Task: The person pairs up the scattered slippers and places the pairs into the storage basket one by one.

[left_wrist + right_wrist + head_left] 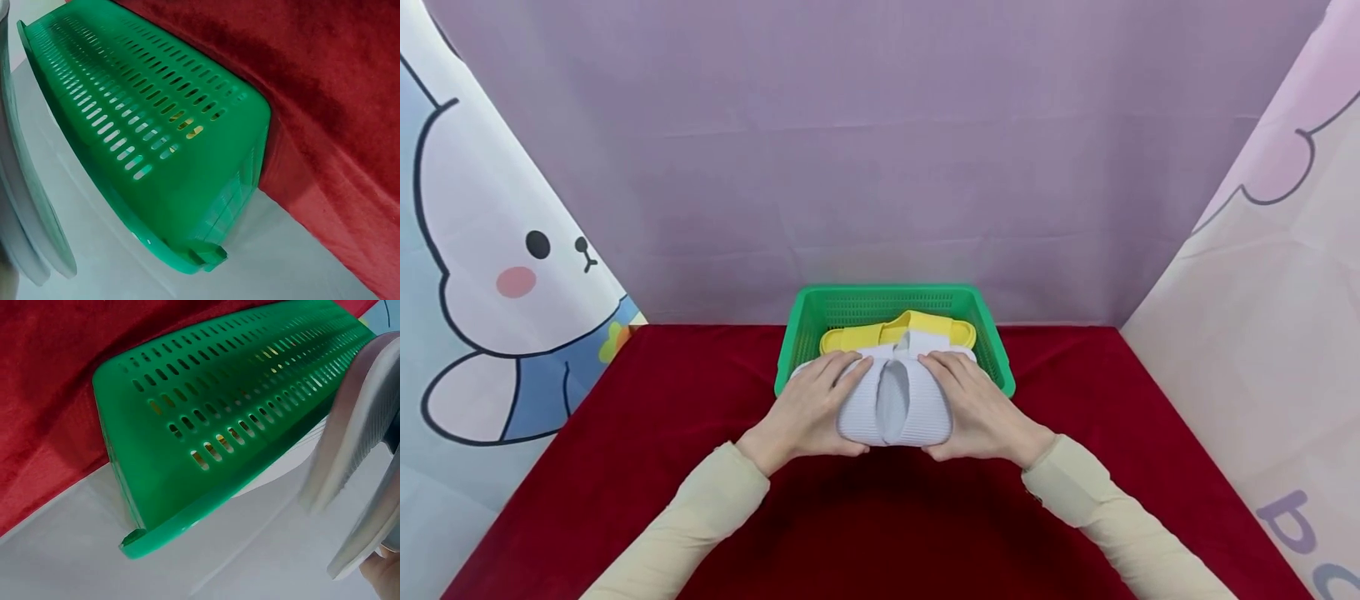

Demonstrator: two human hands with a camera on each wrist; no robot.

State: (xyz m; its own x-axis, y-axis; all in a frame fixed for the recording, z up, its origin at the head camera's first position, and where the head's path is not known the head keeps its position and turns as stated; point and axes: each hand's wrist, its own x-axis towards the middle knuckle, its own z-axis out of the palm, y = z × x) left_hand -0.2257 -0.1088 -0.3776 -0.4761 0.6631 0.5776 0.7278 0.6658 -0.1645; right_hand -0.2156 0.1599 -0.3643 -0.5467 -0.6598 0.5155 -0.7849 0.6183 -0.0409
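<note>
Between both hands is a pair of pale grey-white slippers (861, 414), pressed together just in front of the green basket (887, 292). My left hand (808, 410) grips their left side, thumb below and fingers on top; my right hand (981, 410) grips the right side the same way. Inside the basket lie yellow slippers (853, 337) and, nearer to me, white slippers (922, 341), partly covered by the held pair. Soles of the held slippers (31, 219) edge into the left wrist view; the right wrist view shows the held slippers (353, 419) beside the basket wall.
A dark red cloth (700, 392) covers the table under the basket. Behind it hangs a purple curtain (880, 167), with printed cartoon sheets (482, 208) on the left and right.
</note>
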